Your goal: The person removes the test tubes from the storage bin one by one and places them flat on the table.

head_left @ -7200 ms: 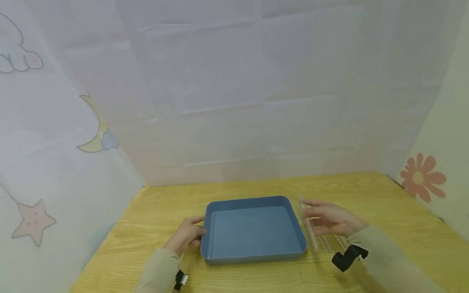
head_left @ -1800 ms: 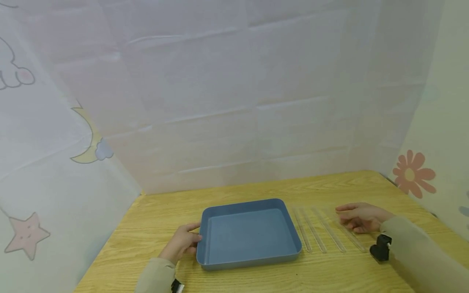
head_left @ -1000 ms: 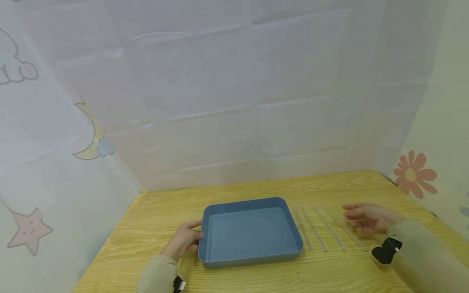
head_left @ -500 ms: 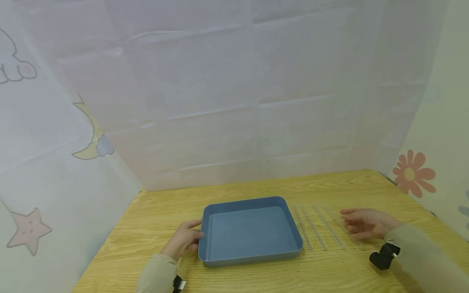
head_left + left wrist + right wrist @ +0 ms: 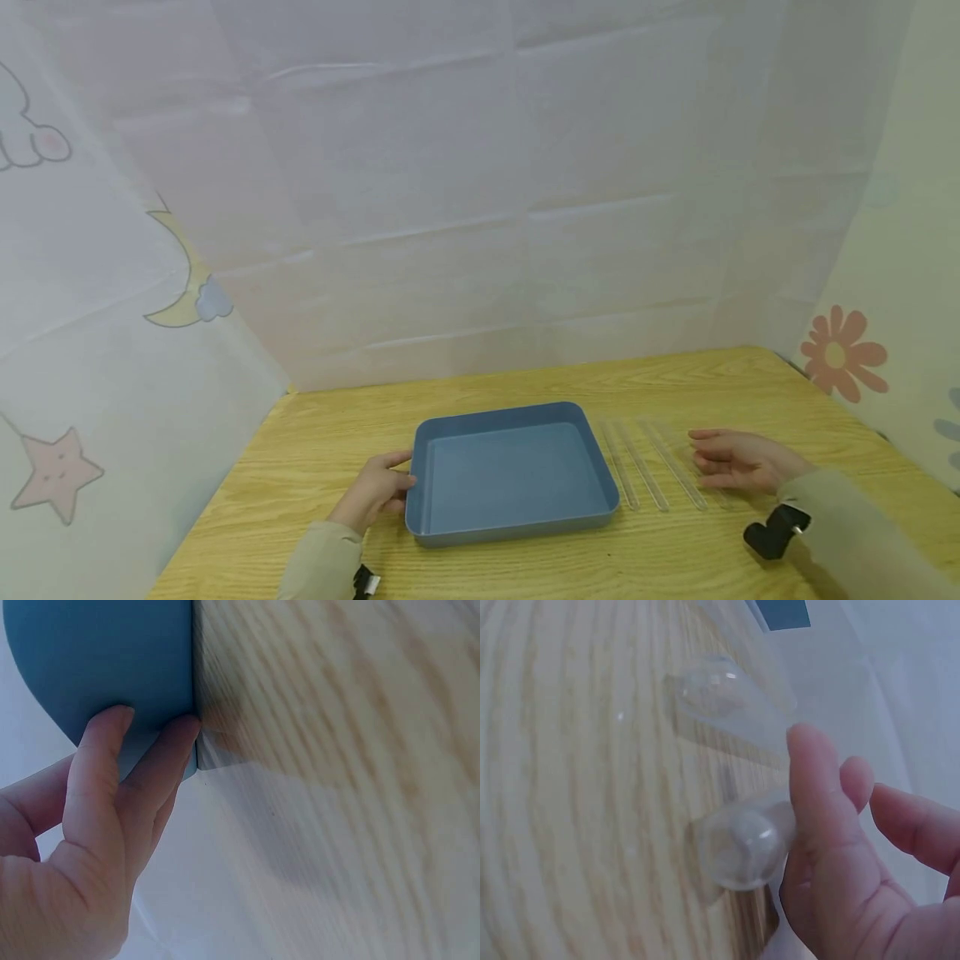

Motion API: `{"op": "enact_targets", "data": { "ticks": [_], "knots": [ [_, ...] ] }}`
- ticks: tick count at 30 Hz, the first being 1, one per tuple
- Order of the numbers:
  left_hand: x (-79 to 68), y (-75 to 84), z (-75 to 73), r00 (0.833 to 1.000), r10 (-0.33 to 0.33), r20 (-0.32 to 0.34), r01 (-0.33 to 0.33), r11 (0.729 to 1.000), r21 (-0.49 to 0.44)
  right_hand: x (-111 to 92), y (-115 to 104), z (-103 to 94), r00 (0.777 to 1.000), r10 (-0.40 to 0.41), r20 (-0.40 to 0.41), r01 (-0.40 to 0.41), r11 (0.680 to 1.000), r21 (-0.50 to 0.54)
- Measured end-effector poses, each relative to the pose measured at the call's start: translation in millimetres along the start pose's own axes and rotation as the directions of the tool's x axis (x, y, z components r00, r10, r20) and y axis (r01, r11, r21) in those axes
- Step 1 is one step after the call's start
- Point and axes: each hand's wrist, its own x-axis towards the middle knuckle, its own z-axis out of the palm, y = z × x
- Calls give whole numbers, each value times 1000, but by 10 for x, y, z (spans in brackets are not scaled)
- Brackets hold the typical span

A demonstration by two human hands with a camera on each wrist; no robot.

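Observation:
A blue rectangular tray (image 5: 517, 475) sits on the wooden table, with nothing in it. My left hand (image 5: 375, 487) rests against its left side; in the left wrist view the fingertips (image 5: 109, 724) touch its outer wall. To the tray's right lie several clear test tubes, side by side and slanted; one is the third test tube (image 5: 675, 467). My right hand (image 5: 738, 460) is at the rightmost test tube (image 5: 742, 847), partly covering it. Its fingers are loosely bent and seem to touch the tube's side without closing round it.
Another test tube (image 5: 727, 694) lies alongside in the right wrist view. The wooden table (image 5: 525, 567) meets a pale sheet (image 5: 480, 208) behind. Printed side sheets (image 5: 187, 433) stand left and right. A black wrist device (image 5: 776, 533) hangs under the right sleeve.
Earlier, my right hand was at the tube nearest the tray. It has since moved right to the outermost tube, which now shifts slightly left along with it. My left hand stays on the tray.

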Motion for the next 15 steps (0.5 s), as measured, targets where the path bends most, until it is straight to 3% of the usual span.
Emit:
{"op": "enact_targets", "data": {
  "ticks": [15],
  "knots": [
    [7,-23,2,1000,5,-1,-5,1000,-3,-25,-62,-31,999,-10,39,9,999,36]
  ]
}}
